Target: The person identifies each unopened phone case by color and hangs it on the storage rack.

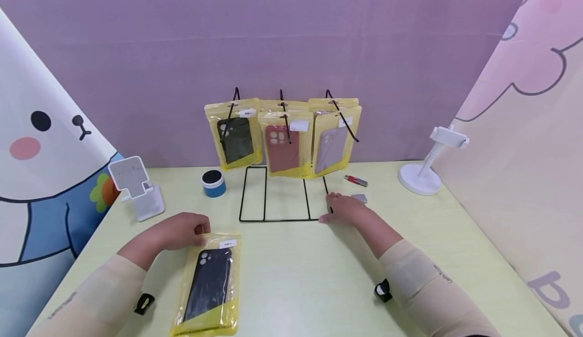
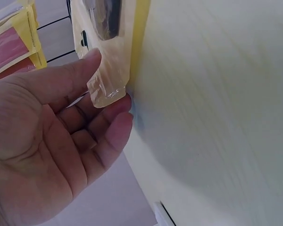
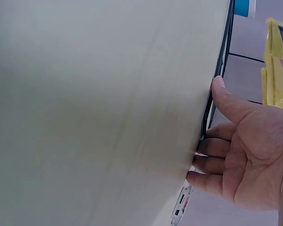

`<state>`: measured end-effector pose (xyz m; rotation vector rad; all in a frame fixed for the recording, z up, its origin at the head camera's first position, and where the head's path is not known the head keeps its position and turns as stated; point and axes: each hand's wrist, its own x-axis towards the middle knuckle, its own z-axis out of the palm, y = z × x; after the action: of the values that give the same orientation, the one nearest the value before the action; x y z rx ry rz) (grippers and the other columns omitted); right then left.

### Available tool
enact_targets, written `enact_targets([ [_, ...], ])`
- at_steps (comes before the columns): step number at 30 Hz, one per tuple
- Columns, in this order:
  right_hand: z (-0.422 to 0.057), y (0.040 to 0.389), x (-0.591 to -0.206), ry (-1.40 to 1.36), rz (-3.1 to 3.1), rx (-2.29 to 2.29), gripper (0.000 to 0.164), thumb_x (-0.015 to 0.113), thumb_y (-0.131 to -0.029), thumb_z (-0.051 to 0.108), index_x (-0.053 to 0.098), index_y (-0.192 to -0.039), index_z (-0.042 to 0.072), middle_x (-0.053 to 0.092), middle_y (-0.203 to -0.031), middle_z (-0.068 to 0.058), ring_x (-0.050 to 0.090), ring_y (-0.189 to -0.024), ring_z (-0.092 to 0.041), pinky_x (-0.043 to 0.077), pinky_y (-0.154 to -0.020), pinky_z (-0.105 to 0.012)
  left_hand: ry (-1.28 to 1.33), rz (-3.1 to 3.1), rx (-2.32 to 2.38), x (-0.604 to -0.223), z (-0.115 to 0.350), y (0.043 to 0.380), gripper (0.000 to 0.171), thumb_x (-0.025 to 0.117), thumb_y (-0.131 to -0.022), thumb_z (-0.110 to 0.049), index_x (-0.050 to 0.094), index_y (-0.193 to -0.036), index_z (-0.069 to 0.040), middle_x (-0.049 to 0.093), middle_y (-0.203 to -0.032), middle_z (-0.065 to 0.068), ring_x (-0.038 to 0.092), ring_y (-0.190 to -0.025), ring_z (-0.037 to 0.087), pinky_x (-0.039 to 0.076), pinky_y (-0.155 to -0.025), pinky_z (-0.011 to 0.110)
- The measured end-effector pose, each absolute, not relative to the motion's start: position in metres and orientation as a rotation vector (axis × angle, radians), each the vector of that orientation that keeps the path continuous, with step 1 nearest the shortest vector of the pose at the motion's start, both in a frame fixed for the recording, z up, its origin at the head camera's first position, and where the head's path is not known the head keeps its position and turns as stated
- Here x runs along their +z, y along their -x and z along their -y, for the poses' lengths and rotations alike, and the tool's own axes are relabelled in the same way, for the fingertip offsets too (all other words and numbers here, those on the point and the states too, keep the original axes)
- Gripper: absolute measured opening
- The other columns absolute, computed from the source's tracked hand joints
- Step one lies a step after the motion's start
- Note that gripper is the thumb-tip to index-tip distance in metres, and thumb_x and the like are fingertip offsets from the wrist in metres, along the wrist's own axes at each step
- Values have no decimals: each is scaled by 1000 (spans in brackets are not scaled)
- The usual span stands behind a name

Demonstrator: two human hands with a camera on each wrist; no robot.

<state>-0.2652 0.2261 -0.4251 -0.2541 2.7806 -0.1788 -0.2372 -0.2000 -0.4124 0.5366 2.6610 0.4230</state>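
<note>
My left hand (image 1: pixel 184 229) pinches the top edge of a yellow zip bag with a dark phone case (image 1: pixel 209 279) inside. In the left wrist view the thumb lies on the bag's clear plastic (image 2: pixel 111 77), with fingers behind it. The bag is over the front left of the table. My right hand (image 1: pixel 343 209) holds the front right corner of a black wire display rack (image 1: pixel 282 221) between thumb and fingers. From the rack's hooks hang several bagged phone cases: black (image 1: pixel 237 142) at left, dark red (image 1: pixel 283 150) in the middle, lilac (image 1: pixel 331 147) at right.
A blue jar (image 1: pixel 213 184) stands left of the rack, and a white phone stand (image 1: pixel 136 187) is farther left. Right of the rack lie a red-and-grey small item (image 1: pixel 356 180) and a grey block (image 1: pixel 360 198). A round-based white stand (image 1: pixel 421 177) stands at the back right.
</note>
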Motion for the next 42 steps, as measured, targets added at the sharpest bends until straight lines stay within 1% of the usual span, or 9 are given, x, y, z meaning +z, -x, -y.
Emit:
enact_targets([
  [4, -226, 265, -425, 255, -2780, -182, 87, 63, -90, 55, 35, -150, 0, 35, -154, -24, 41, -138, -40, 38, -109, -56, -529, -2656, 413, -416, 199, 236, 9, 67, -91, -13, 63, -85, -18, 57, -78, -3, 51, -75, 16, 42, -66, 32],
  [10, -227, 264, -426, 256, -2778, -176, 86, 62, -90, 55, 34, -150, 0, 35, -155, -24, 40, -139, -40, 38, -109, -55, -548, -2639, 380, -417, 200, 235, 15, 67, -90, -10, 61, -79, -20, 57, -75, -3, 51, -74, 16, 41, -67, 33],
  [16, -227, 264, -426, 249, -2772, -177, 89, 62, -90, 56, 33, -151, 0, 34, -155, -24, 39, -139, -40, 38, -110, -55, -633, -2631, 463, -409, 203, 237, 15, 67, -92, -16, 60, -80, -21, 54, -73, -4, 50, -73, 14, 39, -67, 32],
  [19, -227, 264, -426, 245, -2772, -170, 89, 63, -90, 56, 32, -151, -1, 34, -155, -24, 41, -138, -40, 39, -109, -55, -660, -2621, 548, -401, 206, 240, 13, 66, -93, -21, 61, -81, -23, 55, -74, -4, 51, -74, 14, 40, -66, 31],
  [23, -227, 265, -426, 230, -2767, -171, 89, 62, -90, 56, 32, -152, 0, 34, -156, -23, 41, -138, -40, 38, -109, -55, -650, -2600, 704, -387, 208, 242, 9, 65, -95, -30, 64, -88, -23, 59, -81, -3, 53, -79, 17, 42, -67, 32],
  [26, -227, 265, -427, 220, -2761, -175, 90, 62, -90, 57, 31, -152, 1, 33, -156, -23, 39, -139, -40, 38, -110, -55, -647, -2592, 838, -376, 209, 241, 12, 65, -95, -34, 66, -93, -22, 61, -85, -1, 55, -82, 20, 45, -69, 33],
  [32, -227, 265, -428, 220, -2760, -178, 90, 63, -89, 57, 31, -152, 1, 32, -156, -23, 38, -140, -40, 37, -110, -56, -673, -2595, 1042, -355, 205, 234, 19, 63, -95, -41, 67, -95, -22, 65, -89, 1, 57, -88, 23, 49, -75, 35],
  [38, -228, 265, -428, 242, -2760, -182, 89, 62, -90, 56, 31, -152, 2, 31, -157, -22, 36, -142, -39, 36, -111, -56, -684, -2592, 1189, -336, 201, 226, 17, 63, -95, -37, 69, -100, -22, 68, -93, 5, 60, -90, 25, 53, -79, 36],
  [42, -228, 265, -426, 259, -2762, -179, 87, 62, -90, 55, 32, -152, 2, 30, -158, -22, 33, -143, -39, 35, -112, -56, -714, -2631, 1221, -323, 199, 222, 15, 63, -96, -34, 70, -100, -21, 69, -92, 2, 62, -90, 22, 54, -81, 34],
])
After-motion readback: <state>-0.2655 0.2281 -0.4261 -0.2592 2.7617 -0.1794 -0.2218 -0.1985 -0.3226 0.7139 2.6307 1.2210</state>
